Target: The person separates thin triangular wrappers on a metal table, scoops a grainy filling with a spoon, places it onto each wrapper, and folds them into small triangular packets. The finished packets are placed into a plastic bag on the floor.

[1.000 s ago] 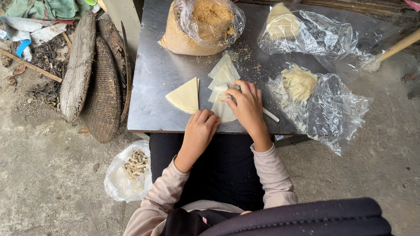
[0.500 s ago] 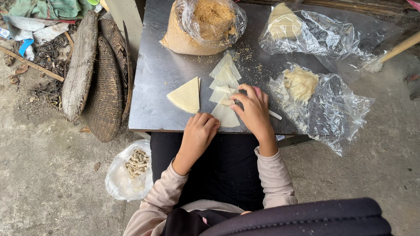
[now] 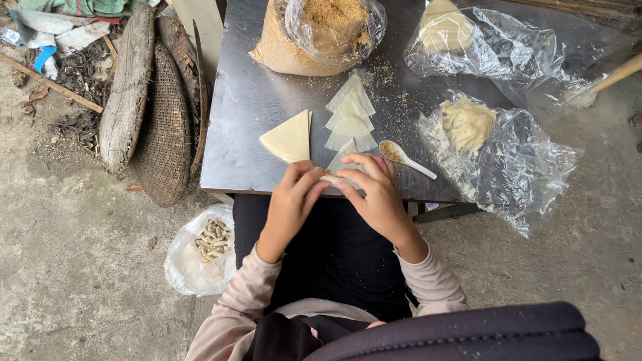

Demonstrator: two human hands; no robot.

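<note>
My left hand (image 3: 292,198) and my right hand (image 3: 376,191) meet at the near edge of a metal table (image 3: 248,107), both pinching a pale dough wrapper (image 3: 333,179) between the fingertips. Just beyond my right hand lies a white spoon (image 3: 404,156) with brown filling in its bowl. A stack of triangular wrappers (image 3: 289,137) sits to the left, and several more thin triangular wrappers (image 3: 351,116) fan out behind my hands. A clear bag of brown crumbly filling (image 3: 320,27) stands at the back of the table.
Two plastic bags with pale dough lumps (image 3: 467,123) (image 3: 442,23) lie on the right of the table. On the ground at the left are woven baskets (image 3: 165,117), a bag of small rolled pieces (image 3: 212,241) and scattered rubbish. A wooden handle (image 3: 631,66) crosses the far right.
My right hand put the spoon down on the table and came back toward me. Both hands now hold one wrapper at the table's near edge.
</note>
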